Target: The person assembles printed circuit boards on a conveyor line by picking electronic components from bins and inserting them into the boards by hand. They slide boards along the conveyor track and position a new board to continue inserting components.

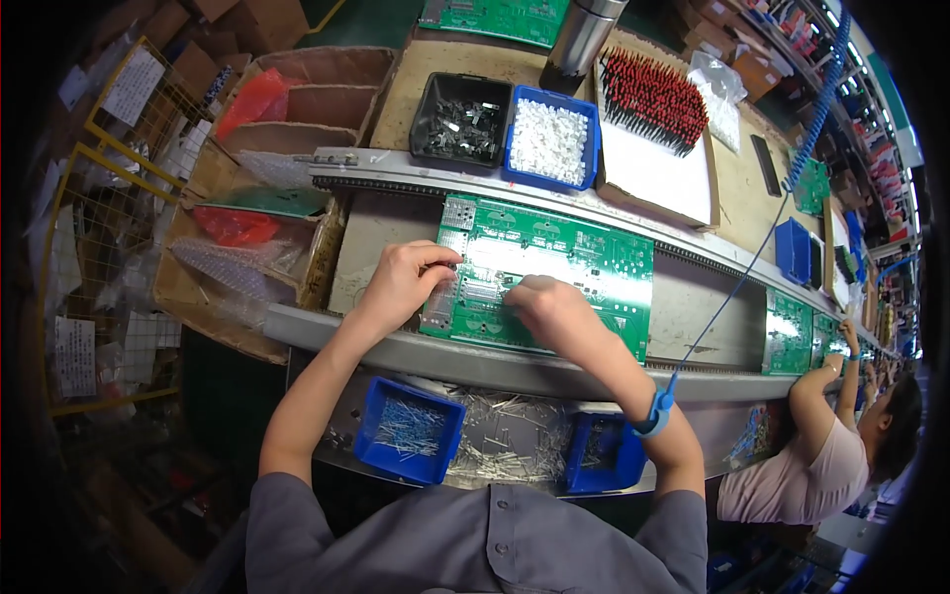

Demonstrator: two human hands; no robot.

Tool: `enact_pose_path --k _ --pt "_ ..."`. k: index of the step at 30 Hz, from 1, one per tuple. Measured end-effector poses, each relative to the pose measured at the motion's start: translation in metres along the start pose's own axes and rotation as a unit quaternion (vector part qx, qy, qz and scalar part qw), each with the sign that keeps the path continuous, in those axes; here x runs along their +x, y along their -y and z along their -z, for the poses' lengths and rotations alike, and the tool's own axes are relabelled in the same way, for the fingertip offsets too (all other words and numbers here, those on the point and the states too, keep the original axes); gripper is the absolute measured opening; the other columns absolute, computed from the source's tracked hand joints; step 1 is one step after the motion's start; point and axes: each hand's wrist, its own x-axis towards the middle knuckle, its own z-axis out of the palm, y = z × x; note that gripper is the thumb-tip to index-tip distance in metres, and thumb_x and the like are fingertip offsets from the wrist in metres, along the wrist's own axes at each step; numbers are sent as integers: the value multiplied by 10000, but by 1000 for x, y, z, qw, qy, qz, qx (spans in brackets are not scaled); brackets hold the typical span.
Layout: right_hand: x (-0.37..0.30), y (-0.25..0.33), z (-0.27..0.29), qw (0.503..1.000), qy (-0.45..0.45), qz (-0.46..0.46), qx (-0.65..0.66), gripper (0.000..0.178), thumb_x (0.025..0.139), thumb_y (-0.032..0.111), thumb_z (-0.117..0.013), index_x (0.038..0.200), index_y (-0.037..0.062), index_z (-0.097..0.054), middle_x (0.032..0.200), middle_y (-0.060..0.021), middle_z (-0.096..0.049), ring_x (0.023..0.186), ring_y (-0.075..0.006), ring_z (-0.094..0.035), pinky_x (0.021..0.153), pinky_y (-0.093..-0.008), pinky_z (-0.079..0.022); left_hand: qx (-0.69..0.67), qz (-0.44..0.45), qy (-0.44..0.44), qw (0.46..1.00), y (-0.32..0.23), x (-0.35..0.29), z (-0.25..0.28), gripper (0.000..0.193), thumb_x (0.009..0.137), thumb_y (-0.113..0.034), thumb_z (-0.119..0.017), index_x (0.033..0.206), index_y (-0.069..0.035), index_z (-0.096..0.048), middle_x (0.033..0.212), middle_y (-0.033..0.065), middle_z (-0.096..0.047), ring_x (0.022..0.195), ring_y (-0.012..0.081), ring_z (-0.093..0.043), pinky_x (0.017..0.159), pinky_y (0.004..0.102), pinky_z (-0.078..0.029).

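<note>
A large green circuit board (pixel 594 287) lies flat between the two rails of a conveyor in front of me. My left hand (pixel 408 280) is at its left edge, thumb and fingertips pinched together over the silvery strip there. Whatever that pinch may hold is too small to make out. Over the middle of the board, my right hand (pixel 550 309) has its fingers curled and pointing down, close to the surface. Its own back covers the fingertips, so anything in them is hidden. A blue strap with a cord (pixel 661 404) circles my right wrist.
Beyond the far rail stand a black bin (pixel 461 119) of dark parts, a blue bin (pixel 550 137) of white connectors and a box of red-topped capacitors (pixel 653 99). Near me are blue bins (pixel 410 430) and loose leaded parts (pixel 510 436). A co-worker (pixel 807 465) works at right.
</note>
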Motion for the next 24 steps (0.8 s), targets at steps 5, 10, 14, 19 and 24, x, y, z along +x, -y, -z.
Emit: enact_pose_path --k 5,10,14,19,24 --pt "8 -4 4 994 -52 -60 70 80 755 58 -634 835 51 -627 773 -129 -593 746 -325 -596 666 -391 -488 -28 8 10 1000 -1 1 2 128 772 44 -596 887 65 -648 816 106 -664 713 148 -664 644 254 -531" --pt "12 -8 -10 994 -46 -94 32 70 767 83 -631 825 44 -631 800 -127 -598 776 -310 -597 675 -399 -487 -13 5 -4 1000 6 6 0 139 766 41 -602 897 65 -643 809 102 -662 724 152 -660 647 252 -522" --pt "13 -11 -14 993 -52 -102 41 61 754 79 -636 795 38 -616 789 -133 -592 763 -312 -595 673 -401 -486 52 -32 -8 998 9 11 -1 128 772 19 -612 893 47 -641 804 113 -650 716 186 -651 624 272 -500" --pt "13 -18 -12 991 -37 -104 78 73 749 73 -630 801 24 -616 777 -139 -601 726 -307 -604 671 -376 -490 142 -122 -18 982 14 14 -3 97 781 -8 -611 870 26 -629 796 131 -618 712 263 -621 621 331 -481" --pt "14 -13 -1 979 -40 -139 143 89 750 57 -625 824 8 -613 763 -150 -611 690 -286 -613 639 -346 -493 171 -124 -4 977 15 14 -4 92 780 -20 -610 864 19 -617 807 147 -603 730 316 -597 650 367 -474"
